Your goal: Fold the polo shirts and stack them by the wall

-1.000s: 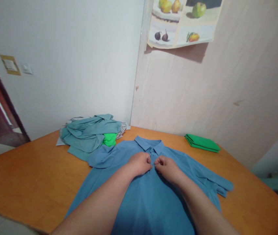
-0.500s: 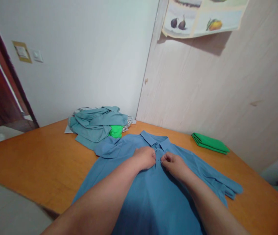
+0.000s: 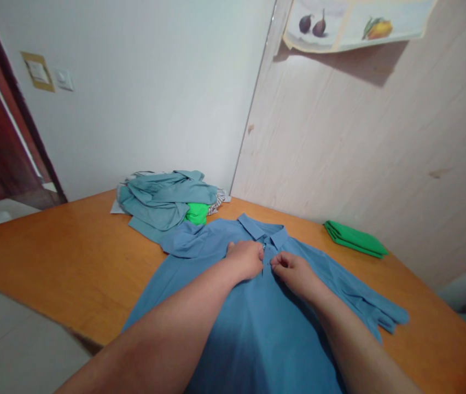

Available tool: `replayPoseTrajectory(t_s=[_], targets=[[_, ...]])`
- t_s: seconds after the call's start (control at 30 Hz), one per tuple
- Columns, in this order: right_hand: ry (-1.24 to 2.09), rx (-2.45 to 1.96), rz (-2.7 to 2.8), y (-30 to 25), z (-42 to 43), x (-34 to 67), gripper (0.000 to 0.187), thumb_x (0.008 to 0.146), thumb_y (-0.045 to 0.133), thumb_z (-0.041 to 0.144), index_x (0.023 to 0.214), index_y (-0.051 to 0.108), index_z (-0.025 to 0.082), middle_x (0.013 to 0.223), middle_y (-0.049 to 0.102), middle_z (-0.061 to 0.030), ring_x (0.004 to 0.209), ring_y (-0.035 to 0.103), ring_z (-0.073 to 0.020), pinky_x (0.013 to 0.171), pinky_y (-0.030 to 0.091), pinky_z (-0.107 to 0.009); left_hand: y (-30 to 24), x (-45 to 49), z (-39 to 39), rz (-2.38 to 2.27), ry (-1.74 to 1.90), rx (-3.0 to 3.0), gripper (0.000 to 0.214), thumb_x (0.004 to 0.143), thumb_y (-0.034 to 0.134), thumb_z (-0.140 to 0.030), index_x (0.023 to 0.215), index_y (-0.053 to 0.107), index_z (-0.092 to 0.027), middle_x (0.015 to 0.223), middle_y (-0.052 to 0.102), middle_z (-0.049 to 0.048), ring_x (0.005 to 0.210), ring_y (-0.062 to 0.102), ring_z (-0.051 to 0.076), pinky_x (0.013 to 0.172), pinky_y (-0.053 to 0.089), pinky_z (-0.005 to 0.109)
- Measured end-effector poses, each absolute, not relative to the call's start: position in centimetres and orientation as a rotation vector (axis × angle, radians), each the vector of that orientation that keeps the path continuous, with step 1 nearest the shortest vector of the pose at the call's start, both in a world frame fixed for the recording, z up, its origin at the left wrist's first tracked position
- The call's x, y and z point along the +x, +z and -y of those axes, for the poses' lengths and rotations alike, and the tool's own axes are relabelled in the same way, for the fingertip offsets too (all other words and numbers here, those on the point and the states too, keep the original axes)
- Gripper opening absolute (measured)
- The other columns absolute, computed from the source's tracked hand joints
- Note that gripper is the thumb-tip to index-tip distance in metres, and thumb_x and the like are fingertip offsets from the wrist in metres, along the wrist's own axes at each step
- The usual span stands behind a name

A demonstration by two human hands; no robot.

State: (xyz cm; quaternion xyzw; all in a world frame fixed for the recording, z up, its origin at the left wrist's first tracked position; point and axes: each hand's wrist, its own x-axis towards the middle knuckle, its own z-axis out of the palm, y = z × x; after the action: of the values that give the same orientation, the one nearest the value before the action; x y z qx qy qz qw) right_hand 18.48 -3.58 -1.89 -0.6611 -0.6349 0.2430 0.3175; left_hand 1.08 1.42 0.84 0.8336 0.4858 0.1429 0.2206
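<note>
A blue collared shirt (image 3: 257, 328) lies spread front side up on the wooden table, its collar (image 3: 262, 229) toward the wall. My left hand (image 3: 247, 259) is closed at the left edge of the front placket, just below the collar, its fingertips mostly hidden behind the hand. Across the placket, my right hand (image 3: 292, 269) pinches the cloth at the other edge with thumb and forefinger. A narrow opening with small dark spots shows between the two hands.
A heap of crumpled grey-green clothes (image 3: 163, 197) with a bright green piece (image 3: 196, 213) sits at the back left, touching the shirt's sleeve. A folded green cloth (image 3: 356, 239) lies at the back right. Walls stand behind the orange-brown table (image 3: 52, 257).
The view has tilted slightly, so the wall and clothes sit a little higher in the picture. Both hands stay at the placket, with only a slight shift of the fingers.
</note>
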Motion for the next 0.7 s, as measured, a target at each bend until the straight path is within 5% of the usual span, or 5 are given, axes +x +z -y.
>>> replayPoseTrajectory(t_s=[0.33,0.57,0.7], targets=[[0.610,-1.744,1.712,-2.1,3.4,18.7,0.012,0.080,0.054,0.028,0.077,0.061,0.020,0.063,0.057,0.0022,0.058,0.049,-0.0133,0.055,0.036,-0.024,1.2,1.0,-1.0,-1.318,0.387,2.365,0.017,0.074,0.065,-0.031,0.089,0.073,-0.028,0.100,0.074,0.0034,0.102,0.064,0.029,0.097,0.042,0.046],[0.569,-1.812,1.674,-1.3,3.6,18.1,0.042,0.087,0.053,0.055,0.064,0.055,0.021,0.056,0.053,0.0008,0.056,0.049,-0.0141,0.050,0.033,-0.025,1.0,1.1,-0.7,-1.278,0.445,2.472,0.022,0.078,0.062,-0.040,0.092,0.070,-0.026,0.099,0.074,0.0063,0.103,0.063,0.031,0.093,0.043,0.046],[0.612,-1.836,1.650,-1.2,3.5,18.1,0.032,0.082,0.059,0.046,0.063,0.055,0.020,0.055,0.054,0.0014,0.053,0.048,-0.0125,0.048,0.031,-0.024,1.2,1.2,-0.5,-1.226,0.442,2.501,0.023,0.078,0.063,-0.039,0.095,0.070,-0.027,0.103,0.073,0.0056,0.105,0.062,0.031,0.095,0.043,0.045]])
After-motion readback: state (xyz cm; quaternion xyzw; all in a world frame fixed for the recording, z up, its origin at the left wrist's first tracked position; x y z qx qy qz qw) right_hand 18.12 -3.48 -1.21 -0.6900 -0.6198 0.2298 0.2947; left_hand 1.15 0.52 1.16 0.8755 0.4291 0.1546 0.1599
